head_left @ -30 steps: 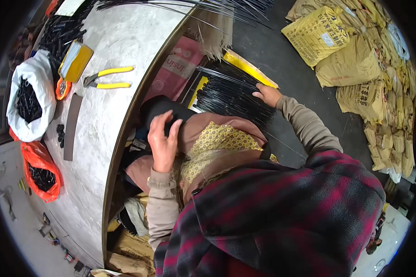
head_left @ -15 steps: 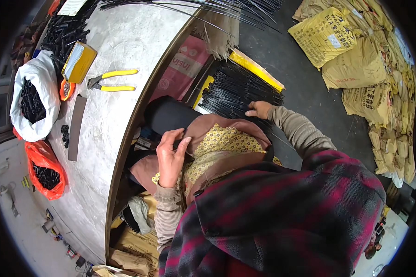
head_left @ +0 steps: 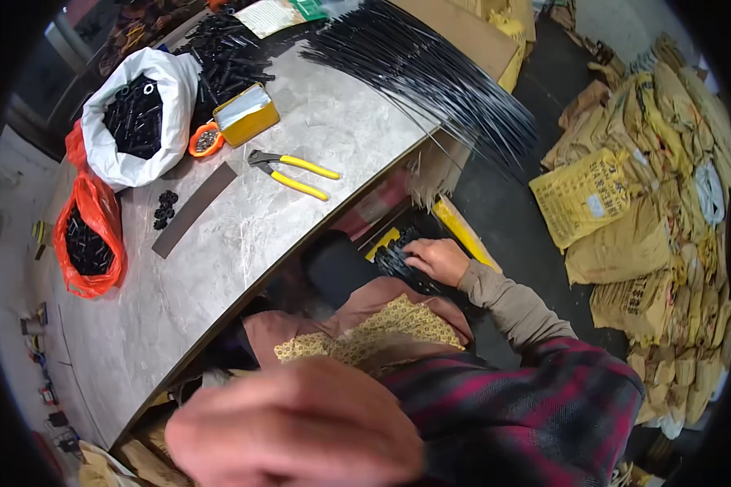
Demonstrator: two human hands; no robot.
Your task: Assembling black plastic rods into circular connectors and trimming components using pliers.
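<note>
Close to the camera at the lower edge, my left hand (head_left: 292, 422) is large and smeared by motion, so its fingers cannot be read. It hides part of the lap, where a brown apron with a yellow flowered patch (head_left: 382, 333) lies. My right hand (head_left: 439, 261) reaches down beside the table, its fingers slightly bent and apart. The fingertips touch thin black rods (head_left: 394, 258) in a box with yellow edges (head_left: 467, 231). No rod is visibly lifted in that hand.
On the grey table (head_left: 244, 235) lie yellow-handled pliers (head_left: 300, 172), a dark strip (head_left: 193, 211), a yellow tin (head_left: 248, 118) and a white bag (head_left: 97, 142) of black parts. Long black rods (head_left: 430, 73) overhang its edge. Stacked yellow sacks (head_left: 585, 199) stand right.
My left hand has risen from the lap toward the camera. My right hand stays at the box of rods, its fingers now turned more to the left. The view has shifted, showing more table.
</note>
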